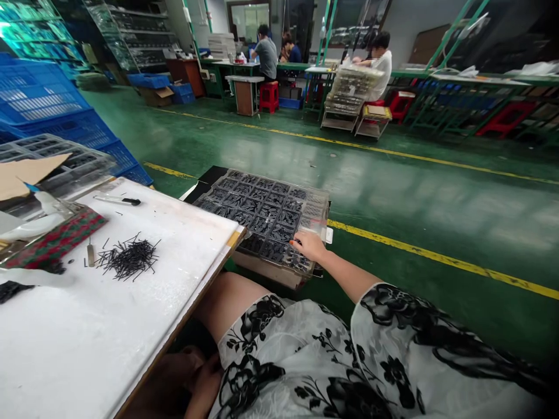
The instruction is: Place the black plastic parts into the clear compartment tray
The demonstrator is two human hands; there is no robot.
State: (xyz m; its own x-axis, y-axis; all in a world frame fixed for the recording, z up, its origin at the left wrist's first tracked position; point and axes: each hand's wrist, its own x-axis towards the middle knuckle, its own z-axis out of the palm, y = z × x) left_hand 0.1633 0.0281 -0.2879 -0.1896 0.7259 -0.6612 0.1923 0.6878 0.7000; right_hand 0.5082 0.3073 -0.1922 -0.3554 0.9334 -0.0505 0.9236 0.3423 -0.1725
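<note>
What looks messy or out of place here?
Thin black pins lie in a loose heap on the white table, with a few strays scattered around. The right hand rests on the compartment tray, whose parts sit neatly in their cells.

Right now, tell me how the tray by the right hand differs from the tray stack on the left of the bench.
The tray by the right hand sits low beside the white bench, its pockets filled with dark parts. The tray stack sits higher, at the bench's far left edge, partly covered by cardboard. The right hand touches the low tray; no hand touches the stack. Both are clear, compartmented plastic.
</note>
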